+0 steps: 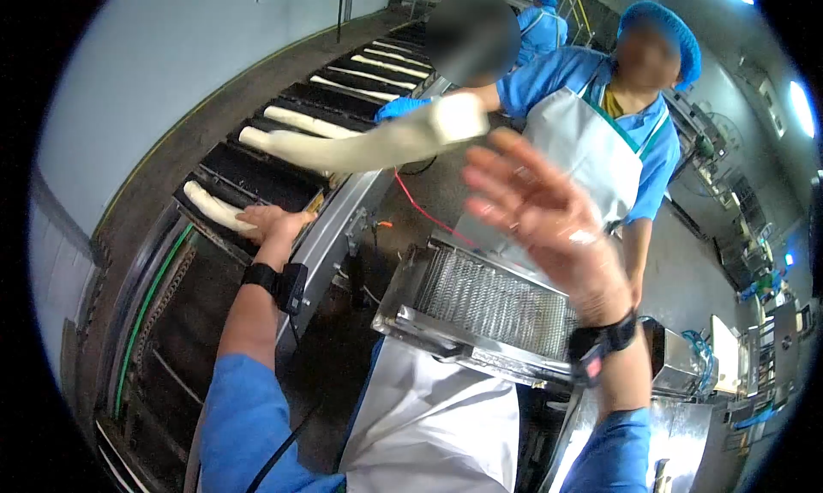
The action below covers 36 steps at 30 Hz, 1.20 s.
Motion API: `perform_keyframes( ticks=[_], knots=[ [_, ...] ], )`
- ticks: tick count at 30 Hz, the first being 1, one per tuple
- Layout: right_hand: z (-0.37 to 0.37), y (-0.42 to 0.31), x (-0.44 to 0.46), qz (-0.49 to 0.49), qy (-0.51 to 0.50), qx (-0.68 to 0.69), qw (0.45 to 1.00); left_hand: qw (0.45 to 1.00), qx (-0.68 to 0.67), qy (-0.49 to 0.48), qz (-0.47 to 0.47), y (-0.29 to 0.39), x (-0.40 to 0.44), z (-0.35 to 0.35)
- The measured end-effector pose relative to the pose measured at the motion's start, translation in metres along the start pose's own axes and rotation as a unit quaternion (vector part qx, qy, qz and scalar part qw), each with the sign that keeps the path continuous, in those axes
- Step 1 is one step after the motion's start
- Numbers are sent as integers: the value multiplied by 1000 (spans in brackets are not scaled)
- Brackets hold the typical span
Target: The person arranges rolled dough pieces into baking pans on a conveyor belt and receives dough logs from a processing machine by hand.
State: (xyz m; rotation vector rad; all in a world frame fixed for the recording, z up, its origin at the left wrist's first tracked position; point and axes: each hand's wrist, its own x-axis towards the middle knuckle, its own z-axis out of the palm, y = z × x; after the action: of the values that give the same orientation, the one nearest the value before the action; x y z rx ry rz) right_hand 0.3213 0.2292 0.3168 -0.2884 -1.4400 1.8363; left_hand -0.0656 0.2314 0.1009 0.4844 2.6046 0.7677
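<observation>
While my left hand [279, 229] reaches down to the row of black trays [249, 174], its fingers lie on the near end of a white dough strip [208, 203]. This strip rests in the nearest tray, and most of its length extends beyond my fingertips, toward the wall side. The fingers are stretched forward over the dough; whether they are pinching it or only resting on it, I cannot tell.

My right hand [544, 206] is raised in front of me, with the fingers spread and no dough between them. Just beside its fingertips is the thick, blurred end of a long dough piece [369, 147]. From there, this piece stretches leftward, and its thinner end appears over the trays, beyond my left hand. I cannot tell whether my right fingertips touch it.

Behind the long piece, the blue glove [401, 108] of a co-worker [591, 141] is near another dough strip [310, 123], which lies in a tray. Farther along the row, more thin strips [390, 62] lie on the trays. Below my right hand stands a machine with a metal mesh surface [493, 300], between me and the co-worker.
</observation>
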Motion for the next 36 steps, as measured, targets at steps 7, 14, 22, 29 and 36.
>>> perform_keyframes(
  ticks=[7, 14, 22, 29, 36],
  knots=[
    [-35, 53, -80, 113, 20, 70, 991, 893, -285, -336, 93, -8, -31, -24],
    [-141, 72, -278, -235, 529, 207, 789, 954, -63, 88, 278, -40, 55, 23],
    [-119, 113, -408, -200, 673, 268, 659, 997, -16, 6, 74, -16, 25, 11],
    [-109, 150, -404, -154, 679, 302, 652, 974, -112, -68, 184, -42, 81, 33],
    [-97, 147, -384, -142, 642, 310, 687, 980, 85, 12, 181, -27, 15, 6]
  ],
)
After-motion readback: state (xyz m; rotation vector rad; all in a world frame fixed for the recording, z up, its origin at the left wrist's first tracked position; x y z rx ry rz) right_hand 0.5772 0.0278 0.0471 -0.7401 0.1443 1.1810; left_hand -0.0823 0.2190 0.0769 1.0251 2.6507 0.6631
